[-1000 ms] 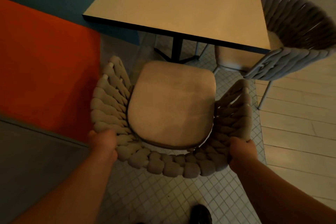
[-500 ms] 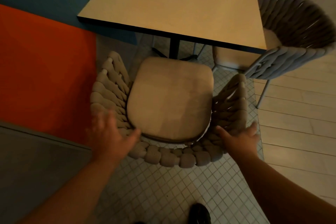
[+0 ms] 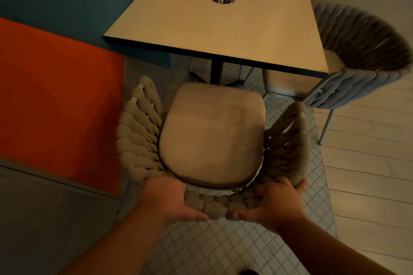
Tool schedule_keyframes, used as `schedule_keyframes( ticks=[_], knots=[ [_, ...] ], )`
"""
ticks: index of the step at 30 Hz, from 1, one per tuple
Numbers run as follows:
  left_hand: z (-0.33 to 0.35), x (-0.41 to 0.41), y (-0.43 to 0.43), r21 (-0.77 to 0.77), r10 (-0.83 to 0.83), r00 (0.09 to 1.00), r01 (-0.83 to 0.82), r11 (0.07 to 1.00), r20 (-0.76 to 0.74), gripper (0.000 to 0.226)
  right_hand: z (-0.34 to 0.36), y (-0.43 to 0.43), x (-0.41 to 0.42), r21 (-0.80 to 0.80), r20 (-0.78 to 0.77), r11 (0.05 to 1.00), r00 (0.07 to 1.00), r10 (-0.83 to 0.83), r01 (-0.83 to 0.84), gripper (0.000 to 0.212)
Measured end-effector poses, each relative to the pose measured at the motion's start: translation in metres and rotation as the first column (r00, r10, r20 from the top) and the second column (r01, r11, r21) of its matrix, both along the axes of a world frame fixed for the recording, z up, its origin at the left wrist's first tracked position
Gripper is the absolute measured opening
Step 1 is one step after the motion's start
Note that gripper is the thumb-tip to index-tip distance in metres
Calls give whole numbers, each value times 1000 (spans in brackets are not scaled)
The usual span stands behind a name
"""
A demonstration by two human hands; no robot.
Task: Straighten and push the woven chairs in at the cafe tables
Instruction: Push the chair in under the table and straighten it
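I'm gripping the beige rope-woven chair [image 3: 212, 136] by its back, left hand [image 3: 172, 201] and right hand [image 3: 276, 203] wrapped round it, to steer it under the tan square counter [image 3: 223, 27].

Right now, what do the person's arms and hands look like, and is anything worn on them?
The left hand and right hand have no gloves, and no ring, watch or band shows. The left forearm and right forearm are uncovered to the frame edge, with no sleeve in view. Dim light hides finer marks.
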State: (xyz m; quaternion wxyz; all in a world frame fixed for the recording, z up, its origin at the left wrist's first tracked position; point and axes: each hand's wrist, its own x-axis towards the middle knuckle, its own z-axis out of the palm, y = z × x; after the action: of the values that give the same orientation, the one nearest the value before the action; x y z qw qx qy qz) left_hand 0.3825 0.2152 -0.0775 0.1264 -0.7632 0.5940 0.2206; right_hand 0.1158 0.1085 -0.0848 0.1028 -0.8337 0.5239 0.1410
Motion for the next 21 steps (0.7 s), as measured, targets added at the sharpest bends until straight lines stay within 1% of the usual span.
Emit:
schedule_keyframes(
  ticks=[3, 6, 7, 9, 12, 14, 15, 17, 20, 21],
  knots=[
    [-9, 0, 6, -22, -5, 1000, 5, 1000, -21, 105, -5, 5, -3, -6, -3, 1000, 1000, -21, 21, 84],
    [-15, 1, 10, -35, -11, 1000, 11, 999, -14, 110, -11, 7, -6, -94, 74, 995, 997, -21, 28, 80],
    [-14, 2, 8, -37, -8, 1000, 7, 999, -14, 110, -11, 4, -5, -91, 65, 996, 998, -19, 25, 79],
    [-9, 4, -1, -24, 2, 1000, -3, 1000, -28, 107, -9, -3, -3, -30, 33, 999, 999, -19, 20, 80],
    [-8, 7, -10, 7, -10, 999, 10, 1000, -47, 100, -7, -11, 1, -21, 42, 999, 998, -39, 40, 78],
    [-10, 7, -10, 24, -13, 999, 14, 1000, -47, 105, -8, -10, -1, -7, 34, 998, 998, -55, 55, 78],
    [-11, 8, -10, 17, -13, 999, 14, 1000, -48, 111, -8, -10, -1, -12, 48, 999, 998, -48, 48, 78],
    [-13, 9, -9, -1, -2, 999, 2, 1000, -45, 119, -10, -12, 0, 1, 26, 999, 999, -45, 45, 78],
    [-11, 8, -12, -2, 25, 1000, -25, 1000, -10, 121, -5, -15, 2, 92, -2, 995, 999, -40, 40, 81],
    [-7, 6, -13, 24, 27, 1000, -27, 999, -2, 126, -1, -16, 2, 111, -11, 993, 999, -31, 32, 81]
  ],
)
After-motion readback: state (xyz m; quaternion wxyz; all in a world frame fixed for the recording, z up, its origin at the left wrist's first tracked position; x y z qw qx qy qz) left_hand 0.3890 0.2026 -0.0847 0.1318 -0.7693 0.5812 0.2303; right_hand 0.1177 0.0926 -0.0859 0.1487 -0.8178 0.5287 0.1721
